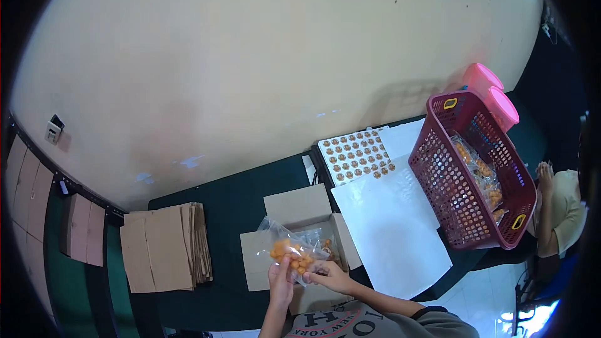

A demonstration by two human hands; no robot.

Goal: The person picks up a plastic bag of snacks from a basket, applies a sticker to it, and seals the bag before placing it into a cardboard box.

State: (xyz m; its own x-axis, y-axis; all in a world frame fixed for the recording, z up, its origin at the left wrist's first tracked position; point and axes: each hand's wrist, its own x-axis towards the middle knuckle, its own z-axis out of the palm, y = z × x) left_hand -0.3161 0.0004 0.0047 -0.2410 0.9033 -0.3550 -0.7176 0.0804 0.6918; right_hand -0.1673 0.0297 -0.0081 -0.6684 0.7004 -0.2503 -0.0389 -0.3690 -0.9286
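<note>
A clear plastic bag of round orange snacks [293,251] is held in front of my body, above an open cardboard box [297,202]. My left hand [281,283] grips the bag from below, thumb laid over its front. At the bag's lower right edge, my right hand [332,277] is closed on the plastic. Another bag of snacks [328,245] lies inside the box, partly hidden behind the held one. The box's flaps are spread outward.
Flattened cardboard boxes [164,247] are stacked on the left. Right of the box lie a white sheet [394,231] and a sheet of round stickers [354,155]. A maroon basket [438,178] holds several snack bags, near pink containers [503,107]. Another person [566,206] sits at the far right.
</note>
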